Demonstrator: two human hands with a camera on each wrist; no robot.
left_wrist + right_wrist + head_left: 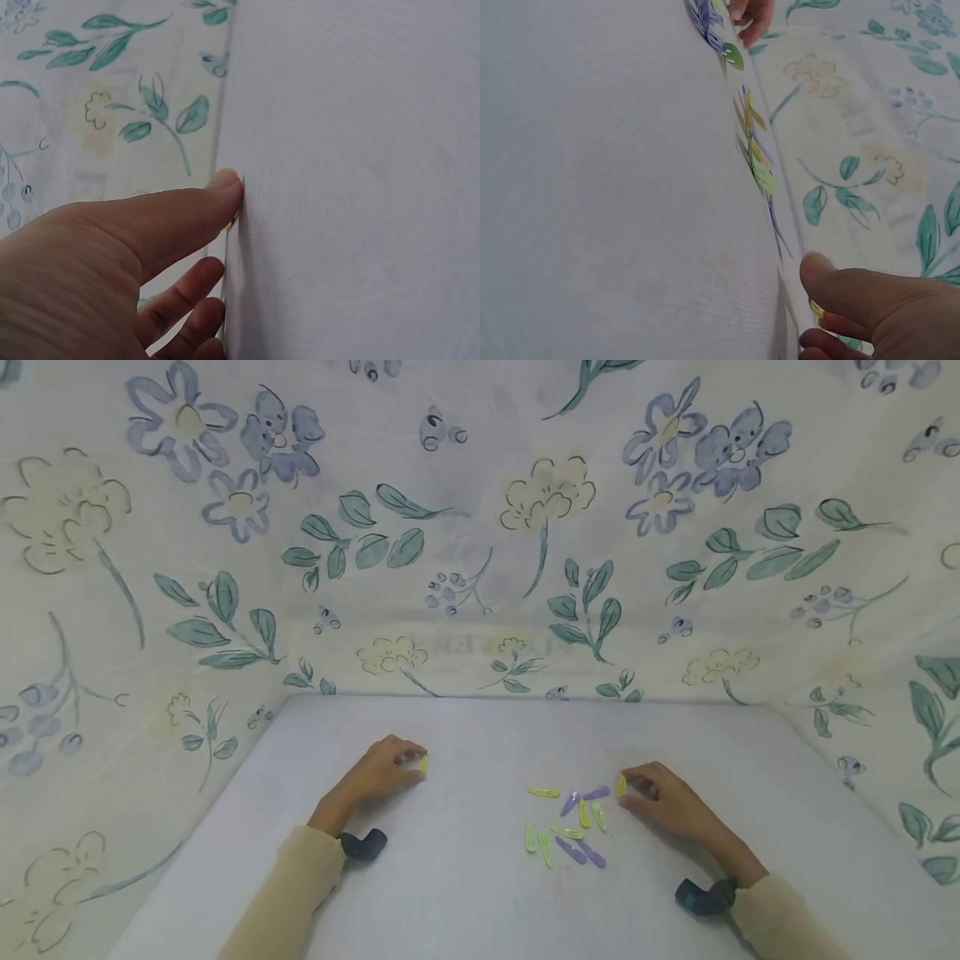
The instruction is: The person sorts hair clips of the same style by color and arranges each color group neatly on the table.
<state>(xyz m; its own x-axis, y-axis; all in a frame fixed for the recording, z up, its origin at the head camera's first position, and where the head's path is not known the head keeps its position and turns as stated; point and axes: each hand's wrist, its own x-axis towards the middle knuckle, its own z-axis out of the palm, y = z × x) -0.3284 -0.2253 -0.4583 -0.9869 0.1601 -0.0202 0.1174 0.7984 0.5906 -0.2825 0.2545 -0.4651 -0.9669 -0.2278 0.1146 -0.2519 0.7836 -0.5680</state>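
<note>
My left hand (384, 768) pinches a yellow snap hair clip (423, 764) between thumb and fingers, low over the white table left of the middle. In the left wrist view only a sliver of that clip shows under the thumb. On the right, my right hand (669, 802) pinches another yellow hair clip (622, 785), mostly hidden by the thumb in the right wrist view. Just left of this hand lies a loose group of hair clips: purple ones (570, 850), light green ones (545, 849) and yellow ones (544, 792). Some overlap or touch.
The white tabletop (465, 893) reaches back to a flower-patterned cloth (480, 543) that rises behind it and along both sides. A dark device is strapped at each wrist, the left one (365, 845) and the right one (705, 897).
</note>
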